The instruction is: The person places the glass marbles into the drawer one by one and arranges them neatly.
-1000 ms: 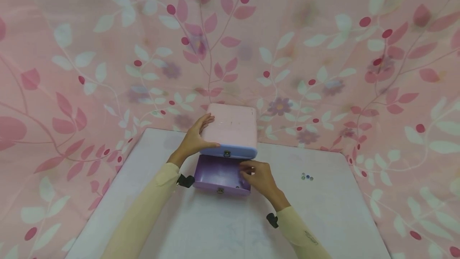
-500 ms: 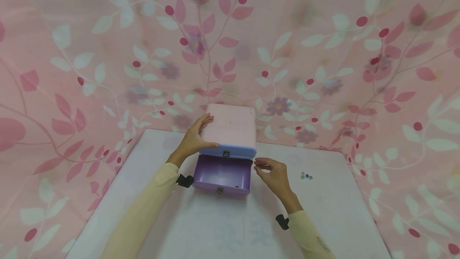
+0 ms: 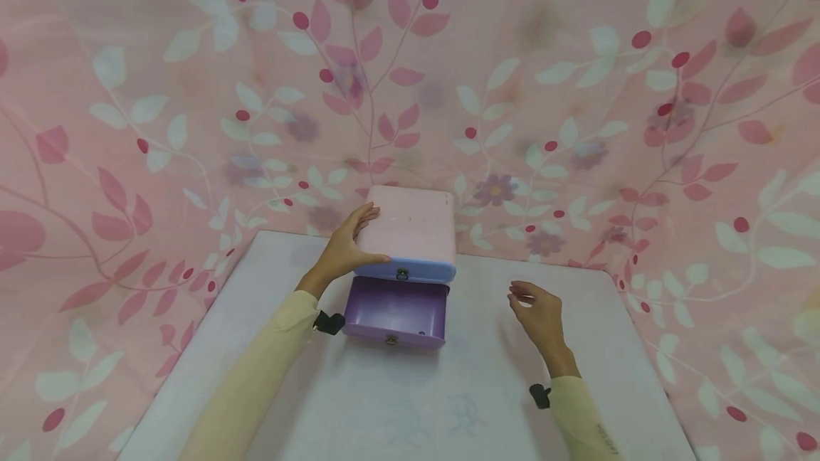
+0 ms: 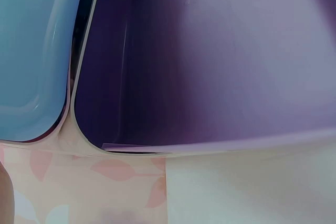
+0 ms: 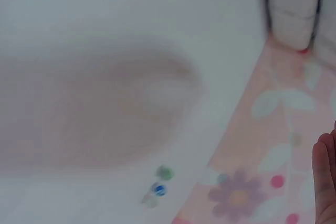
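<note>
A small chest of drawers (image 3: 410,226), pink on top, stands against the backdrop. Its blue upper drawer (image 3: 426,270) is closed. The purple lower drawer (image 3: 391,304) is pulled out, and a small marble (image 3: 421,333) lies in its front right corner. My left hand (image 3: 344,249) rests on the chest's upper left side, fingers and thumb stretched along its top and front edge. To the right, apart from the chest, my right hand (image 3: 541,311) is above the table, thumb and fingertips pinched together on what looks like a marble, mostly hidden by the fingers.
Several marbles lie on the white table at the right; a blue marble (image 5: 159,189) and a green marble (image 5: 165,172) show in the right wrist view, while my right hand covers them in the head view. A pink floral backdrop (image 3: 500,91) rises behind the table.
My right hand has come out of the purple drawer and moved right, over the marbles on the table. My left hand stays on the chest, and the drawer stays out.
</note>
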A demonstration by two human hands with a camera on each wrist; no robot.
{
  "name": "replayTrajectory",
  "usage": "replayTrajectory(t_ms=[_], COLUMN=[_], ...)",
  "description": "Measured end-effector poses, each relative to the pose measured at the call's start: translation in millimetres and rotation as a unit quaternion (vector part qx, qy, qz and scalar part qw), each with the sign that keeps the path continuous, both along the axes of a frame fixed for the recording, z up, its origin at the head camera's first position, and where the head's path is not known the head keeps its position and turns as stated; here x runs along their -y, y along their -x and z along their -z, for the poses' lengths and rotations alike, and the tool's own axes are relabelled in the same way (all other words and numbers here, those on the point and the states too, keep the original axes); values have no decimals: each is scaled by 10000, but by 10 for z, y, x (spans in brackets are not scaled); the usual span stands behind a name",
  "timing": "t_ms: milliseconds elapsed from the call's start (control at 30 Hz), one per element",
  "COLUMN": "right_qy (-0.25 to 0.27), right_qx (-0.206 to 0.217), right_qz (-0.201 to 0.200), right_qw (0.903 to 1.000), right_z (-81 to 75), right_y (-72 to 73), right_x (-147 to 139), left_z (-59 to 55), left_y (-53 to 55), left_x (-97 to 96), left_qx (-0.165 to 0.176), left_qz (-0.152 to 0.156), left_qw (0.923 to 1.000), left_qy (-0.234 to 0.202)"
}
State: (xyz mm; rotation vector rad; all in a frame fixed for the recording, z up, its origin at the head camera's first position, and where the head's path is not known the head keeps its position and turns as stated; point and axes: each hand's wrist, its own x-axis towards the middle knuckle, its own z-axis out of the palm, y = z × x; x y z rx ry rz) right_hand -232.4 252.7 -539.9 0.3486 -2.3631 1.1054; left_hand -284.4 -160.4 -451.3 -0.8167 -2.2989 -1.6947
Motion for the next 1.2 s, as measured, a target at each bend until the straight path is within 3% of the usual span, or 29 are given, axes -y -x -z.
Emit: replayTrajectory(t_ms=[267, 400, 700, 1033, 1200], right_qy=[-251, -120, 283, 62, 110], right_qx=[36, 140, 1114, 2158, 2478], right_qz=[808, 1308, 2203, 2478, 2396], right_qw=[9964, 9912, 9686, 9444, 9386], right_z=[216, 315, 495, 636, 632], right_y=[-14, -30, -6, -16, -40], right_x=[-408, -543, -731, -845, -840], left_z=[4, 8, -12, -14, -10], left_y=[-3, -8, -8, -3, -9], left_x=[2, -2, 18, 20, 3], left_qx=[-20, 6, 71, 74, 122], left_qz=[-18, -29, -24, -14, -32], left_qw=[10000, 9999, 9999, 10000, 9999], left_qy=[93, 130, 91, 31, 36])
